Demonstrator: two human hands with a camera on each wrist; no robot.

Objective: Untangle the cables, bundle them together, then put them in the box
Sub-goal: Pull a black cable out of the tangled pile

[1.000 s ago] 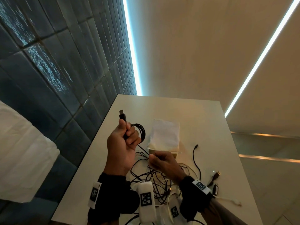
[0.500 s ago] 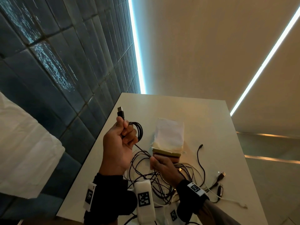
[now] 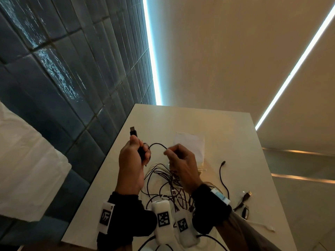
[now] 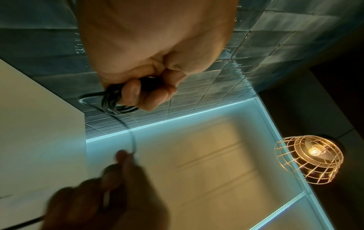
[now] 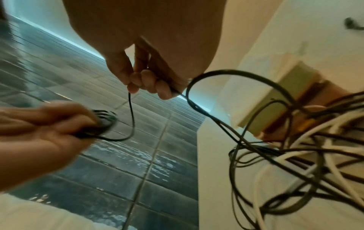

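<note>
Black cable (image 3: 157, 144) between left hand (image 3: 131, 163), right hand (image 3: 182, 165)

White table (image 3: 235, 134) under warm light. Dark blue-grey glossy wall tiles (image 3: 68, 73) to the left, streaked with reflections. Two bright light strips (image 3: 152, 66) (image 3: 297, 64) along beige surfaces beyond the table. White fabric (image 3: 27, 160) at far left. Wire-cage lamp (image 4: 309, 158) with a glowing bulb in the left wrist view.
</note>
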